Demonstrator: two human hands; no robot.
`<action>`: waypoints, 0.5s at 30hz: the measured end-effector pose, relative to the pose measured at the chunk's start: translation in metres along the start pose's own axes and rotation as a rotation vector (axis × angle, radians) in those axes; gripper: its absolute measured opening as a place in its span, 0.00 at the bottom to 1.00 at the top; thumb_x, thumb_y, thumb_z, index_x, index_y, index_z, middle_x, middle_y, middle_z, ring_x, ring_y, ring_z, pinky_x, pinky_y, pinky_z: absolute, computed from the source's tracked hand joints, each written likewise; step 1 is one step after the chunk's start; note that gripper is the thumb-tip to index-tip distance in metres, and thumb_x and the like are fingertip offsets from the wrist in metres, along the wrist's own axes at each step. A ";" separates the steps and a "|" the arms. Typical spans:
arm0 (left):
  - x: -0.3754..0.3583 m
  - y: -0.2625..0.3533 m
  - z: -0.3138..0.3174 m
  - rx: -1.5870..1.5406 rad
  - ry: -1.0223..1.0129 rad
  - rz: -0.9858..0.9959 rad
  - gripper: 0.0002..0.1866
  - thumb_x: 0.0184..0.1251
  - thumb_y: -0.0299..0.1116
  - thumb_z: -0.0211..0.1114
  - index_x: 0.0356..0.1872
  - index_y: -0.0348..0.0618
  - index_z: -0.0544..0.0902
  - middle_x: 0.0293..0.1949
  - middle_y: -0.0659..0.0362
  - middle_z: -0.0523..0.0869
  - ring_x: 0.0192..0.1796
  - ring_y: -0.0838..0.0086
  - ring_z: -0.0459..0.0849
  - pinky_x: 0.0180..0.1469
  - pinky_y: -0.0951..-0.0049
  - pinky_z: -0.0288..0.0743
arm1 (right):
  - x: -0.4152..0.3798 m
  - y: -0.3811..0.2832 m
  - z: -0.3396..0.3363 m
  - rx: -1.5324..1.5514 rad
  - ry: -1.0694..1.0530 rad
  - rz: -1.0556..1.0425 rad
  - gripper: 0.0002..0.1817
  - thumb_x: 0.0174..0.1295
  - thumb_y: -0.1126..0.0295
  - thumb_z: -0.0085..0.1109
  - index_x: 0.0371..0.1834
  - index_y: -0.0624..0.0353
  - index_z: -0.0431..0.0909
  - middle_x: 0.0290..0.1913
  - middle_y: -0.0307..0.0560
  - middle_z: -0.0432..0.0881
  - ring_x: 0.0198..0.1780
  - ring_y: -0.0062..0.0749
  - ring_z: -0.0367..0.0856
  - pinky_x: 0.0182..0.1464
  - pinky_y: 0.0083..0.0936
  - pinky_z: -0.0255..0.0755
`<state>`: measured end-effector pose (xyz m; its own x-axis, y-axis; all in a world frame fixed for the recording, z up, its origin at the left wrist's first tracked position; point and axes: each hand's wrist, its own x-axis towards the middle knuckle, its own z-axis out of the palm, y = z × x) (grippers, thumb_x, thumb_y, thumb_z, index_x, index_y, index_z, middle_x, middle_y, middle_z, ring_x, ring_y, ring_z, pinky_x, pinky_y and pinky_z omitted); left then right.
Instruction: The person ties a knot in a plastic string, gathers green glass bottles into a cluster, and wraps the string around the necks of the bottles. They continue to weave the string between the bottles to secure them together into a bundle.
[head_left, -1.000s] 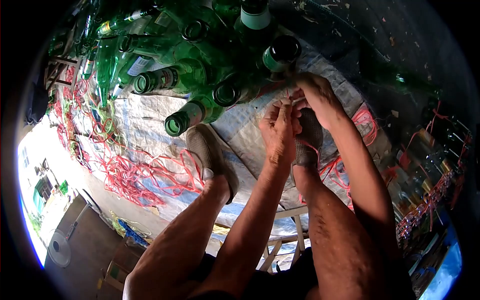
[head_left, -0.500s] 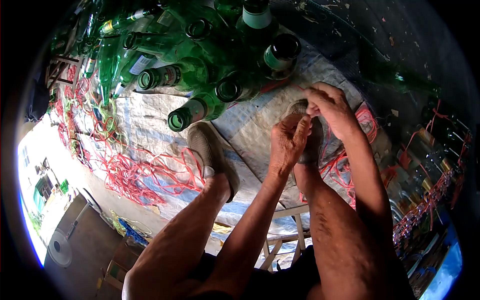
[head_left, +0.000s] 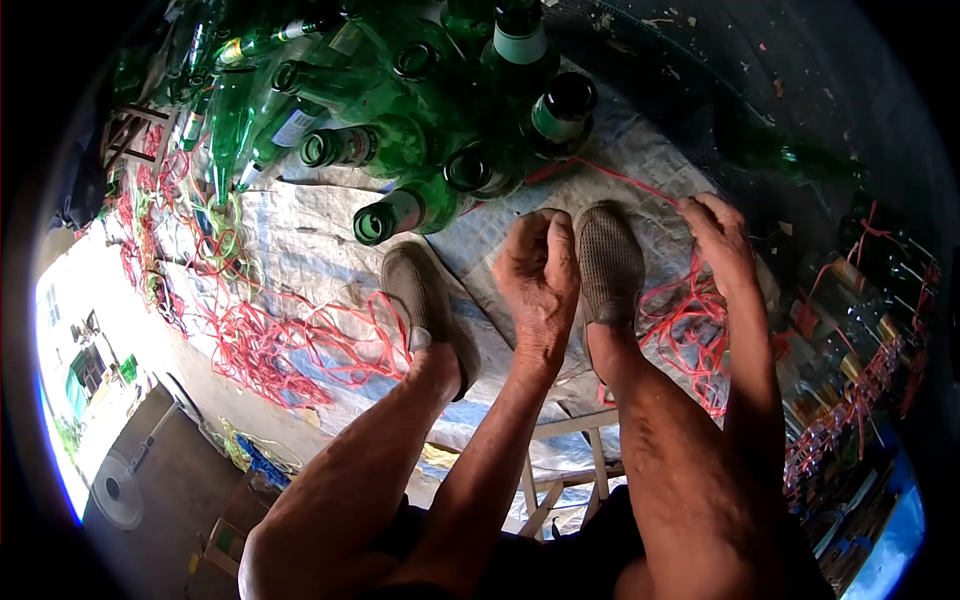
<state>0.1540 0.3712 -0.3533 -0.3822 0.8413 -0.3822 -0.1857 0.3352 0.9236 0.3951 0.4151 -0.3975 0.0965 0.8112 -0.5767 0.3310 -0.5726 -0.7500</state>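
Note:
A red plastic string [head_left: 630, 180] runs taut from the base of the green bottles to my right hand [head_left: 722, 240], whose fingers pinch its end off to the right of my shoe. My left hand [head_left: 540, 270] is closed between my two shoes, thumb pressed against curled fingers; what it holds, if anything, is hidden. Just ahead of it stand green glass bottles in a tight cluster, the nearest one [head_left: 405, 212] tilted toward me with its open mouth. Another bottle [head_left: 565, 105] with a pale neck label stands at the cluster's right side.
A tangle of red string [head_left: 265, 350] lies on the left of the woven sheet [head_left: 320, 230], with more red string [head_left: 685, 330] beside my right shoe [head_left: 610, 260]. Clear bottles [head_left: 840, 350] are grouped at the right. A fan [head_left: 118, 490] stands at lower left.
My hands were close together over the right shoe and have moved apart, the left hand leftward and the right hand rightward. The red string now stretches visibly from the bottles to the right hand.

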 end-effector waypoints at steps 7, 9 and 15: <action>-0.007 0.030 -0.003 0.073 0.212 0.237 0.03 0.78 0.24 0.65 0.44 0.35 0.83 0.34 0.67 0.81 0.35 0.87 0.75 0.39 0.85 0.70 | -0.020 0.044 -0.028 -0.566 0.101 -0.295 0.10 0.70 0.68 0.64 0.36 0.65 0.82 0.30 0.58 0.81 0.31 0.41 0.82 0.38 0.33 0.73; -0.009 0.039 -0.002 0.133 0.263 0.312 0.04 0.77 0.24 0.65 0.47 0.36 0.81 0.36 0.67 0.82 0.36 0.87 0.75 0.40 0.84 0.71 | -0.023 0.072 -0.039 -0.609 0.103 -0.356 0.08 0.70 0.68 0.63 0.42 0.62 0.83 0.34 0.56 0.86 0.35 0.43 0.87 0.40 0.35 0.78; -0.016 0.071 0.005 0.265 0.313 0.405 0.19 0.72 0.21 0.66 0.61 0.38 0.75 0.54 0.58 0.79 0.42 0.78 0.82 0.40 0.76 0.79 | -0.093 -0.081 -0.029 -0.068 0.224 -0.368 0.06 0.71 0.74 0.64 0.43 0.66 0.78 0.35 0.41 0.81 0.35 0.21 0.78 0.38 0.22 0.71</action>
<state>0.1513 0.3835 -0.2816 -0.6330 0.7725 0.0511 0.2495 0.1410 0.9581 0.3862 0.3892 -0.2741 0.1598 0.9696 -0.1850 0.4422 -0.2379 -0.8648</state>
